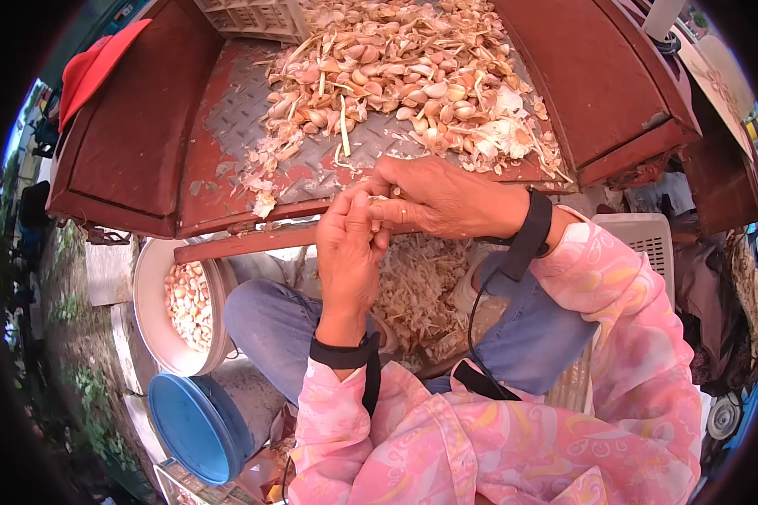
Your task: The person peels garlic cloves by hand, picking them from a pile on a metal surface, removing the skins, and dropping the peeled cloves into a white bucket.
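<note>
My left hand (349, 248) and my right hand (442, 195) meet over the front edge of a red metal cart bed (232, 118). Both have their fingers pinched together around a garlic clove (384, 199), of which only a small pale part shows; the fingers hide the rest. Just beyond them a heap of unpeeled garlic cloves (396, 80), mixed with dry skins and stalks, covers the bed. One long pale stalk (344, 126) lies at the heap's near side.
To the left stands a white bucket (147, 295) holding peeled cloves (188, 307). A bucket with a blue lid (189, 429) is nearer. Garlic skins (421, 286) litter the ground between my legs. A plastic crate (257, 18) sits on the bed; red side panels (589, 76) flank it.
</note>
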Demonstrator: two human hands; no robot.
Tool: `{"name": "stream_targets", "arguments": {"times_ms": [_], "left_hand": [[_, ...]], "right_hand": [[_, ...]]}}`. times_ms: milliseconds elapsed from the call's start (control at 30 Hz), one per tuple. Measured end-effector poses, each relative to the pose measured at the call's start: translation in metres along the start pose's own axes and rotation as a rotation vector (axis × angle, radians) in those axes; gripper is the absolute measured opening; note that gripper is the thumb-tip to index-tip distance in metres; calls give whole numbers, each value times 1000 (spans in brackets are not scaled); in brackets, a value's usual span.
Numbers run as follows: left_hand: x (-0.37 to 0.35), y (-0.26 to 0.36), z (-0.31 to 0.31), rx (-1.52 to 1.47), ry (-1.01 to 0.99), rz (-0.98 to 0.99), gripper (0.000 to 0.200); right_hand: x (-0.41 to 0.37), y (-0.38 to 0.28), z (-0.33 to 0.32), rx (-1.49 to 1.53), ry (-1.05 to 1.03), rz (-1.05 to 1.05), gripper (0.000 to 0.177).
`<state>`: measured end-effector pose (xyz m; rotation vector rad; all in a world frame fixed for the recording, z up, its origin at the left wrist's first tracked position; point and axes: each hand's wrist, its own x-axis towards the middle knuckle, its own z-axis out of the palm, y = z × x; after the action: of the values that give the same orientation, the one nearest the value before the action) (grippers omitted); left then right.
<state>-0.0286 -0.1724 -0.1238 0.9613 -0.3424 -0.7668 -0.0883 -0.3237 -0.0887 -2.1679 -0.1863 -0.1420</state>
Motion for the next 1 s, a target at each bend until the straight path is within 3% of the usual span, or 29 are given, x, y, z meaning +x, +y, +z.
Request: {"name": "stream_targets", "arguments": {"times_ms": [33,100,133,200,300,367,433,500,567,600,633,700,800,867,900,967,1000], "left_hand": [[-1,-3,4,65,-4,61,26],[-3,-8,9,77,30,86,26],[-5,-8,12,101,49,111,26],[-8,-6,14,128,72,136,26],[-9,-2,14,84,61,148,28],[-12,3,10,40,56,110,30],[-17,8,3,15,53,91,31],[-23,17,-10,-14,62,78,32],[-30,38,-37,-129,179,89,34],[-34,53,-56,-142,259,150,34],[-39,70,-80,-153,343,217,35],[-55,108,-136,10,507,309,37],[-79,147,-218,235,732,240,41],[-88,153,-261,255,971,24,37],[-89,151,-272,262,980,30,37],[-97,149,-289,115,876,86,47],[-98,149,-286,136,828,124,61]], "right_hand": [[0,-1,3,0,5,6,29],[1,-2,7,-314,77,-92,28],[1,-1,7,-312,78,-93,28],[2,3,2,24,143,-71,28],[7,11,-9,-23,157,34,29],[1,9,-21,-197,83,148,28],[-3,16,-25,-735,52,258,25],[-6,15,-28,-740,72,263,25],[-6,8,-25,-598,215,156,24],[-1,-10,-27,-490,101,346,23],[2,-10,-23,-490,80,313,23],[9,-1,-9,-211,-155,313,24],[49,-24,32,-67,-244,204,29],[86,-63,61,107,-248,166,34],[107,-83,76,232,-222,143,38],[150,-88,105,96,-95,-260,49],[156,-90,108,103,-112,-268,49]]}}
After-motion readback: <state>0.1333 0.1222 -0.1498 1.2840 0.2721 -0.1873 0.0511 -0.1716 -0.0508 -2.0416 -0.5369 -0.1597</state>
